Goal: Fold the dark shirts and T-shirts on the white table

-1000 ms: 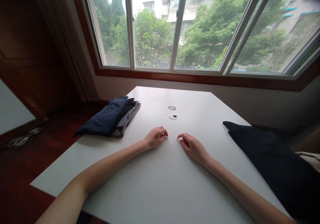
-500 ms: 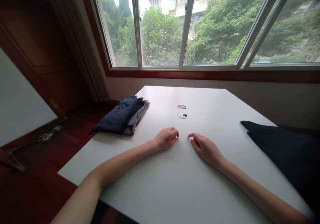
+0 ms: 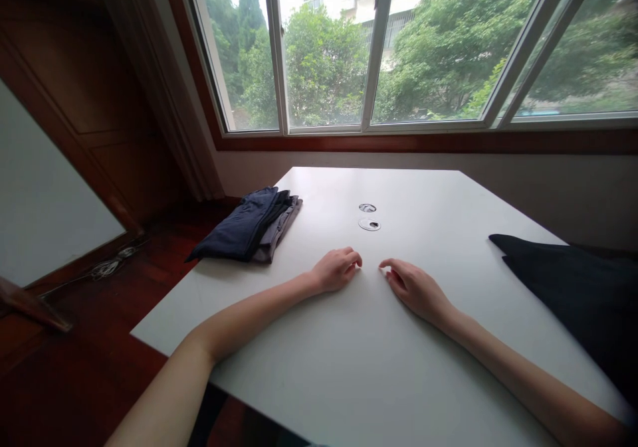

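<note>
My left hand (image 3: 339, 269) rests on the white table (image 3: 343, 354), its fingers loosely bent and nothing in them. Across a small gap lies my right hand (image 3: 413, 286), with the index finger reaching toward the left one and the thumb apart from it; it too is empty. A folded pile of clothes (image 3: 238, 224), navy on top with black and grey beneath, sits at the table's left edge. Dark cloth (image 3: 573, 287) lies spread along the right edge and runs out of view. Neither hand touches the clothes.
Two round cable-hole fittings (image 3: 369, 224) are set in the tabletop beyond my hands. A window (image 3: 329, 68) and a wall stand behind the table. On the left are a curtain (image 3: 154, 88), a brown wooden panel (image 3: 64, 88) and a coiled cable (image 3: 112, 266) on the floor.
The whole scene has shifted slightly right and, for the most part, up in the picture. My hands keep nearly the same pose and place on the table; the clothes stay put.
</note>
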Tool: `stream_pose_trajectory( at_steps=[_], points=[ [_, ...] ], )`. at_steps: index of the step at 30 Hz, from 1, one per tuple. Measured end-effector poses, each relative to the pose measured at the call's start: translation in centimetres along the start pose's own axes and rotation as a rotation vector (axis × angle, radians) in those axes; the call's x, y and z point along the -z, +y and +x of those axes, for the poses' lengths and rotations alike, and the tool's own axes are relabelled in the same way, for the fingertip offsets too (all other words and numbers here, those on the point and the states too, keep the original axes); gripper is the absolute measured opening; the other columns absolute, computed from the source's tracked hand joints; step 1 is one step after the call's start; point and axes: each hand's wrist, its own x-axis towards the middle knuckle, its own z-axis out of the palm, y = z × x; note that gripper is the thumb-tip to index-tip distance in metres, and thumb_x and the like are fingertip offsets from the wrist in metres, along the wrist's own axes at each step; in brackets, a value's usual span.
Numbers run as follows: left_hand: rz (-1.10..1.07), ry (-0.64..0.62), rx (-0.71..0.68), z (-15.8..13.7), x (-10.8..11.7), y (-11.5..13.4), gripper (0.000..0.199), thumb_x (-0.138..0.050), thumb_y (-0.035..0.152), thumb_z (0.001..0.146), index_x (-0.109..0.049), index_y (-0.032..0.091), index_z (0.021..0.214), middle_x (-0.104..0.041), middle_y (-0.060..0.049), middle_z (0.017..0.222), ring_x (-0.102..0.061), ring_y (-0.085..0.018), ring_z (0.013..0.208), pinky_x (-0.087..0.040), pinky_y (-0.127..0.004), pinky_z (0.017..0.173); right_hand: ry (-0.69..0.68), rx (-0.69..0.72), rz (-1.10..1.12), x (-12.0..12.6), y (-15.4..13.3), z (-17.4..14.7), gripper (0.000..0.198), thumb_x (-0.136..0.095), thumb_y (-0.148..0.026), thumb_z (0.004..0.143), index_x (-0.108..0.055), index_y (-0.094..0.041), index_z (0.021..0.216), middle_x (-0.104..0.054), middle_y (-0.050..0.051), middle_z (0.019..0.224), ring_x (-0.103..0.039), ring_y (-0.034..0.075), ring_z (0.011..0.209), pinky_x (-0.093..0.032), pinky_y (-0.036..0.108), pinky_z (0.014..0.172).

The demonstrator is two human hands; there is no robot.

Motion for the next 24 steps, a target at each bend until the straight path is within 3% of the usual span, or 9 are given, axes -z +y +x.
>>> stream_pose_trajectory(
  at_steps=[24],
  points=[
    [-0.005, -0.007, 0.005, 0.01, 0.14, 0.1, 0.02, -0.048, 0.012, 0.086, -0.061, 0.018, 0.1, -0.061, -0.004, 0.097, -0.057, -0.015, 0.08, -0.046, -0.027, 0.077, 0.009, 0.006, 0.012, 0.33, -0.4, -0.01, 0.027, -0.038, -0.025, 0.092, -0.061, -0.021, 0.104, -0.068, 0.006, 0.089, -0.063, 0.021, 0.079, -0.045, 0.03, 0.067]
  ],
)
